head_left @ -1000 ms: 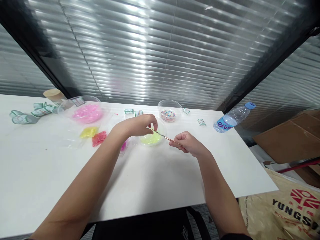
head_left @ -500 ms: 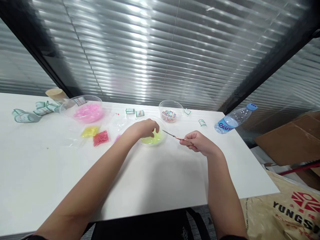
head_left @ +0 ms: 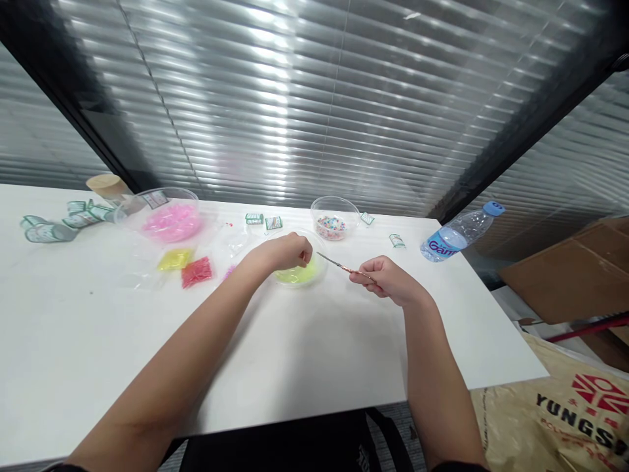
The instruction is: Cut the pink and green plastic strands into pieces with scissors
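Note:
My left hand (head_left: 293, 249) hangs over a clear plastic bowl (head_left: 323, 267) with yellow-green bits (head_left: 301, 273) in it. Its fingers are pinched together and bent down; whatever is between them is too small to make out. In my right hand (head_left: 386, 278) is a pair of scissors (head_left: 348, 267) with coppery handles. The slim blades look closed and point left, their tip just right of the bowl and my left hand. Behind these stands a second clear bowl (head_left: 331, 228) of multicoloured beads.
On the left are a clear bowl of pink pieces (head_left: 173, 223), a yellow packet (head_left: 175, 259), a red packet (head_left: 196, 272) and several green-and-white labelled rolls (head_left: 49, 232). A water bottle (head_left: 455, 237) lies tilted at the right. Small labels (head_left: 397, 241) are scattered at the back.
The fingers of my left hand have closed into a pinch above the yellow-green bits. My right hand keeps the scissors at nearly the same spot.

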`<state>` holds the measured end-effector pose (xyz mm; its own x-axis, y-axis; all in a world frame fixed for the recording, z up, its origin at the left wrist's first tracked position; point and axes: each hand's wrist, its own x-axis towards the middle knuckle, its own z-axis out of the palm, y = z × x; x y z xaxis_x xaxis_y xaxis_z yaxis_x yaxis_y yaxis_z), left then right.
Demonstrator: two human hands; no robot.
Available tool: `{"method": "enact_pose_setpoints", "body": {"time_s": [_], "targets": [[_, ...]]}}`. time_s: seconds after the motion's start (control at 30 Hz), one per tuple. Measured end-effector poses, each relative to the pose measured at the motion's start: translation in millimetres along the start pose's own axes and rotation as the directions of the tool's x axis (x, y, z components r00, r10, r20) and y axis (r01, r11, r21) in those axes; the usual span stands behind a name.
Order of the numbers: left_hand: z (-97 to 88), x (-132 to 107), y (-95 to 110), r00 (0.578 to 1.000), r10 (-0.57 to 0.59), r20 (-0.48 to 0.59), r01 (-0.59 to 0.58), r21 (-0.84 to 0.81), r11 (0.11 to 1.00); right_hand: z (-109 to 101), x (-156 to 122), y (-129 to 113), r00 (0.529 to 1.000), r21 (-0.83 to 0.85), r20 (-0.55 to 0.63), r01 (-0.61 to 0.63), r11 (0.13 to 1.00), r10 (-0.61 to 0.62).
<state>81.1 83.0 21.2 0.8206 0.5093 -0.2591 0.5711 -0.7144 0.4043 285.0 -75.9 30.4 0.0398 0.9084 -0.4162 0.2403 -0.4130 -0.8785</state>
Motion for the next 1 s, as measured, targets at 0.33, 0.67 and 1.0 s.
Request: {"method": "enact_pose_setpoints", "body": {"time_s": [0.33, 0.67, 1.0], "targets": [[-30.6, -21, -13, 0.998, 0.017, -0.058, -0.044, -0.496, 0.867, 6, 1, 0, 0.999, 0.013, -0.017, 0.033, 0.999, -0.033], [-33.7, -28, -4, 0.989, 0.004, -0.147, -0.112, -0.736, 0.667, 13, 5, 2, 0.995, 0.058, 0.014, 0.103, 0.993, -0.103], [-34.8, -30, 9, 0.981, -0.034, -0.192, -0.117, -0.721, 0.683, 17, 5, 0, 0.992, 0.055, -0.004, 0.124, 0.991, -0.124]]}}
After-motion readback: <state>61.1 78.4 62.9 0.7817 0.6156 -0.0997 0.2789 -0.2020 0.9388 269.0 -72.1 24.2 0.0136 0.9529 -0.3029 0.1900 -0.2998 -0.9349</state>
